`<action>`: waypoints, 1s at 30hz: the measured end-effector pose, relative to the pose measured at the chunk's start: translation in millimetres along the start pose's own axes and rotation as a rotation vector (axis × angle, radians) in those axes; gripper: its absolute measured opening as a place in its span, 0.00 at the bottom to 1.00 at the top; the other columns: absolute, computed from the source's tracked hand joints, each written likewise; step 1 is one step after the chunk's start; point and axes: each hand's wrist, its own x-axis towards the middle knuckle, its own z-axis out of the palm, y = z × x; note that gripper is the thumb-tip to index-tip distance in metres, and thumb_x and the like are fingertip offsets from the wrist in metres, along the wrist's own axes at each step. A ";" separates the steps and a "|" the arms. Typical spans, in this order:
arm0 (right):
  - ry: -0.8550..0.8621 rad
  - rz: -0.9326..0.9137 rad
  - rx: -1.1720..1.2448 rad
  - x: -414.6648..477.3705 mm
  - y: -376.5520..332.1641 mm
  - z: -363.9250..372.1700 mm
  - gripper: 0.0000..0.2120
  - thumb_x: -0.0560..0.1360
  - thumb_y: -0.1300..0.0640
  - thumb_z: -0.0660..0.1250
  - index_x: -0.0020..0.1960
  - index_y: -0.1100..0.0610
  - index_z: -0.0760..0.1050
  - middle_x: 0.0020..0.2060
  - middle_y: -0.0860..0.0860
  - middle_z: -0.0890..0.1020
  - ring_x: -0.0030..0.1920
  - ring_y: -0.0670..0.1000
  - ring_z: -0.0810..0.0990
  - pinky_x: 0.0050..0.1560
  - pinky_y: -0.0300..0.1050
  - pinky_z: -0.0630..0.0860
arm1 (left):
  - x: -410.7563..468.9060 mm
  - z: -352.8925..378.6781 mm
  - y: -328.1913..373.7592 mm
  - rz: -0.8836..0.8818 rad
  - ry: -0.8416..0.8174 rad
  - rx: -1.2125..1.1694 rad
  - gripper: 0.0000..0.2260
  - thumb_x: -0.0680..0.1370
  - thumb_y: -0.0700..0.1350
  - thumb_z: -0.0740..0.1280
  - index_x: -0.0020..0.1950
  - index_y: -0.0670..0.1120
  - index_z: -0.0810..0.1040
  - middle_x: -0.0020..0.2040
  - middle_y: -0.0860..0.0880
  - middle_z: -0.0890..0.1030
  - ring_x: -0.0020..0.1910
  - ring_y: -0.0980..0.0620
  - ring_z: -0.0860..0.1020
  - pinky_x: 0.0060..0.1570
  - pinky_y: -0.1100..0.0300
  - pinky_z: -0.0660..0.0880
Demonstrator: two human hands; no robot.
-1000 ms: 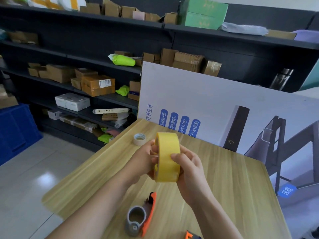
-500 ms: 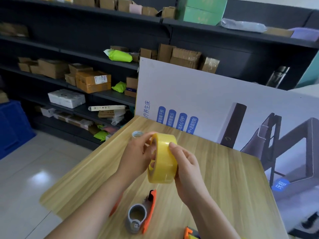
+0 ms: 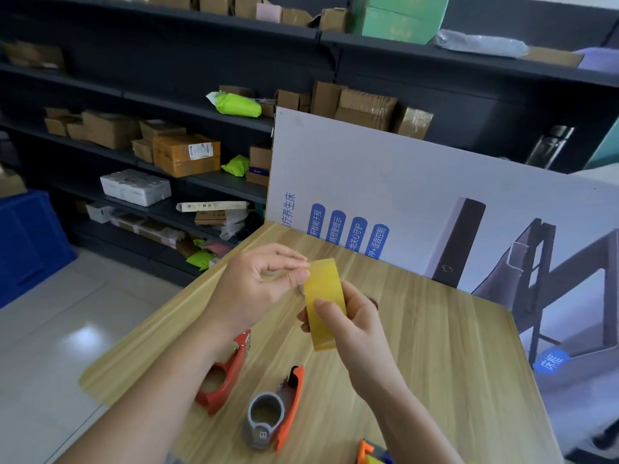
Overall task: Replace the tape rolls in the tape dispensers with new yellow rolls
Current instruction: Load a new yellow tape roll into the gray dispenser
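Above the wooden table (image 3: 445, 356) I hold a yellow tape roll (image 3: 324, 304) edge-on. My right hand (image 3: 348, 326) grips it from below and behind, thumb on its outer face. My left hand (image 3: 258, 283) pinches at the roll's top edge with thumb and forefinger. Below my hands lie two orange tape dispensers: one (image 3: 227, 373) partly under my left forearm, the other (image 3: 274, 410) with a grey hub and no roll on it. The tip of a third orange piece (image 3: 366, 452) shows at the bottom edge.
A large printed board (image 3: 418, 195) leans upright along the table's far edge. Dark shelving (image 3: 167, 105) with cardboard boxes fills the background. A blue crate (image 3: 26, 242) stands on the tiled floor at left. The table's left edge drops to the floor.
The roll has turned edge-on and tilted. My left hand left the roll's side and now pinches its top edge. The view shifted, showing a second orange dispenser and hiding the small white roll.
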 end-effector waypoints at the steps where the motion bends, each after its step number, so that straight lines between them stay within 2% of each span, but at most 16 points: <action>1: 0.008 -0.001 -0.021 1.8 1.4 1.6 0.13 0.72 0.55 0.65 0.56 0.54 0.79 0.42 0.59 0.84 0.41 0.49 0.86 0.43 0.42 0.82 | 2.8 -1.3 -1.2 0.028 -0.001 0.032 0.04 0.72 0.40 0.73 0.43 0.48 0.86 0.44 0.56 0.84 0.47 0.60 0.81 0.49 0.69 0.75; 6: 0.054 0.000 -0.110 18.4 11.6 15.9 0.10 0.72 0.57 0.64 0.52 0.56 0.79 0.41 0.59 0.83 0.41 0.51 0.87 0.43 0.46 0.82 | 17.2 -12.4 -19.3 0.257 -0.087 0.313 0.03 0.75 0.39 0.70 0.41 0.43 0.82 0.40 0.52 0.82 0.43 0.54 0.79 0.45 0.54 0.76; 11: 0.091 0.012 -0.106 42.0 17.5 44.7 0.09 0.71 0.59 0.64 0.49 0.58 0.79 0.40 0.63 0.82 0.40 0.51 0.87 0.43 0.52 0.82 | 30.8 -31.1 -47.4 0.267 -0.123 0.336 0.05 0.78 0.37 0.64 0.42 0.43 0.73 0.42 0.50 0.77 0.43 0.49 0.76 0.42 0.49 0.74; 14: 0.091 0.027 -0.131 55.7 22.0 60.7 0.11 0.70 0.60 0.65 0.50 0.62 0.78 0.42 0.68 0.80 0.41 0.52 0.87 0.43 0.51 0.81 | 41.6 -40.4 -65.4 0.149 -0.032 0.268 0.07 0.80 0.40 0.60 0.42 0.46 0.71 0.38 0.51 0.76 0.39 0.54 0.75 0.38 0.53 0.73; 17: 0.079 0.016 -0.182 65.5 24.7 73.9 0.11 0.70 0.61 0.65 0.50 0.62 0.78 0.43 0.68 0.79 0.42 0.56 0.86 0.45 0.49 0.81 | 57.3 -48.3 -81.9 -0.060 0.039 0.133 0.10 0.81 0.42 0.58 0.39 0.48 0.70 0.35 0.52 0.78 0.36 0.55 0.76 0.36 0.58 0.73; 19: 0.080 0.007 -0.205 70.8 25.9 82.0 0.10 0.70 0.60 0.66 0.51 0.57 0.80 0.44 0.65 0.81 0.44 0.58 0.86 0.48 0.57 0.80 | 66.1 -51.6 -91.7 -0.254 0.035 -0.018 0.12 0.81 0.42 0.58 0.38 0.46 0.71 0.33 0.50 0.77 0.33 0.54 0.75 0.35 0.60 0.73; 21: 0.091 0.004 -0.245 75.0 28.8 88.6 0.11 0.70 0.59 0.67 0.51 0.52 0.80 0.45 0.66 0.80 0.46 0.66 0.82 0.49 0.66 0.77 | 71.4 -55.1 -100.3 -0.459 -0.016 -0.273 0.13 0.81 0.41 0.58 0.37 0.44 0.73 0.32 0.49 0.77 0.32 0.53 0.74 0.32 0.64 0.73; 23: 0.107 0.002 -0.294 77.3 34.4 92.0 0.10 0.69 0.59 0.67 0.50 0.53 0.79 0.44 0.68 0.79 0.47 0.72 0.78 0.47 0.69 0.75 | 72.9 -60.4 -108.4 -0.589 -0.086 -0.502 0.13 0.82 0.43 0.58 0.38 0.43 0.74 0.30 0.50 0.77 0.31 0.52 0.74 0.31 0.63 0.75; 24: 0.120 0.006 -0.315 78.2 37.4 92.8 0.10 0.69 0.59 0.67 0.50 0.56 0.79 0.43 0.68 0.78 0.47 0.72 0.78 0.45 0.69 0.75 | 72.5 -63.3 -112.6 -0.623 -0.112 -0.578 0.14 0.82 0.47 0.58 0.40 0.43 0.74 0.30 0.50 0.78 0.32 0.51 0.75 0.34 0.60 0.76; 25: 0.134 0.013 -0.340 79.0 40.5 93.0 0.09 0.69 0.59 0.67 0.49 0.58 0.78 0.42 0.68 0.78 0.45 0.71 0.78 0.44 0.68 0.75 | 71.2 -65.5 -116.9 -0.636 -0.137 -0.618 0.16 0.81 0.54 0.58 0.43 0.44 0.75 0.31 0.50 0.79 0.33 0.51 0.77 0.36 0.57 0.76; 27: 0.156 0.024 -0.421 80.0 47.6 92.7 0.12 0.68 0.58 0.66 0.48 0.62 0.77 0.39 0.67 0.78 0.37 0.65 0.77 0.38 0.64 0.74 | 65.2 -65.8 -124.4 -0.613 -0.209 -0.583 0.27 0.71 0.69 0.62 0.51 0.45 0.76 0.36 0.51 0.80 0.37 0.53 0.79 0.38 0.56 0.77; 28: 0.162 0.032 -0.476 80.4 51.0 92.1 0.12 0.67 0.56 0.66 0.47 0.63 0.77 0.37 0.65 0.77 0.33 0.59 0.74 0.35 0.61 0.72 | 60.8 -63.1 -126.0 -0.592 -0.268 -0.523 0.32 0.64 0.73 0.65 0.54 0.48 0.76 0.41 0.52 0.80 0.39 0.54 0.79 0.39 0.57 0.77; 30: 0.166 0.051 -0.574 79.7 57.7 90.2 0.12 0.66 0.53 0.66 0.45 0.60 0.77 0.33 0.60 0.75 0.30 0.50 0.69 0.31 0.56 0.69 | 50.5 -53.3 -126.7 -0.582 -0.395 -0.423 0.36 0.57 0.71 0.70 0.59 0.53 0.74 0.51 0.52 0.78 0.44 0.53 0.78 0.38 0.59 0.75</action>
